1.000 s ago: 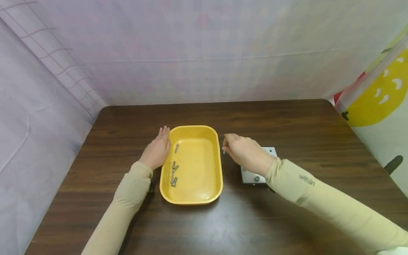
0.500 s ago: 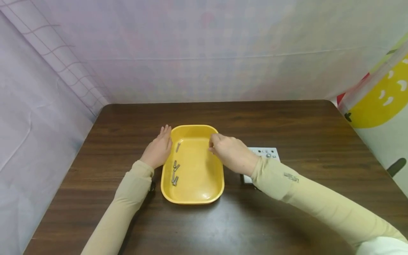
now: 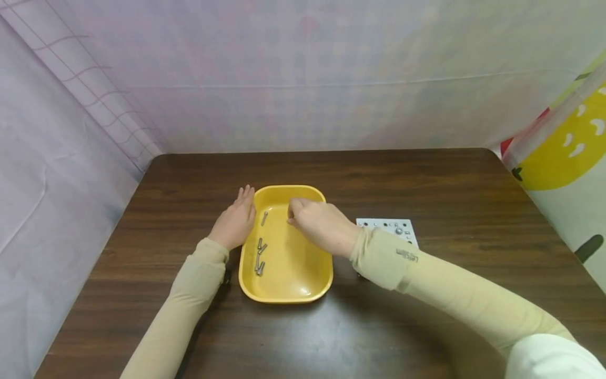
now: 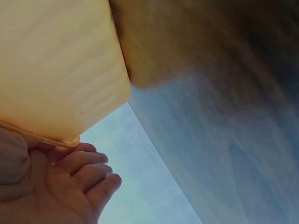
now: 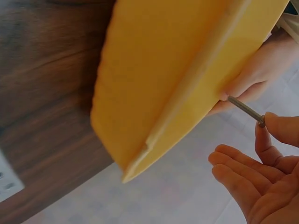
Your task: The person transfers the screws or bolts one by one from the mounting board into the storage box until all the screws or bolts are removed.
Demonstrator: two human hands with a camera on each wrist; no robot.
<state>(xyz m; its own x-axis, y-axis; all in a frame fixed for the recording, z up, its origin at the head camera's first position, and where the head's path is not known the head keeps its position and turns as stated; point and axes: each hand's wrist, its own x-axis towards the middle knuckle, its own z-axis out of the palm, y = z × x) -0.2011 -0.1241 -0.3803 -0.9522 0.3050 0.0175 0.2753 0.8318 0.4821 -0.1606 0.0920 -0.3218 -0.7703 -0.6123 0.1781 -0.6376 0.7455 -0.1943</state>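
Note:
My right hand (image 3: pixel 324 226) is over the far right part of a yellow tray (image 3: pixel 285 299). Between its thumb and index finger it pinches a bolt (image 5: pixel 245 110) by the head, the shank pointing out past the fingertips in the right wrist view. The other fingers of this hand are extended. My left hand (image 3: pixel 233 222) rests against the tray's left side, its fingers fairly straight along the rim; the left wrist view shows the palm and fingers (image 4: pixel 89 175) by the rim. Several metal bolts (image 3: pixel 258 258) lie along the left part of the tray floor.
A light metal plate (image 3: pixel 385 226) with holes and a fastener lies on the brown wooden table (image 3: pixel 303 337) to the right of the tray, partly hidden by my right forearm. Behind the table hangs a pale curtain (image 3: pixel 303 95).
My right hand has moved left, from beside the tray near the plate to over the tray, uncovering the plate's far part. My left hand has stayed at the tray's side.

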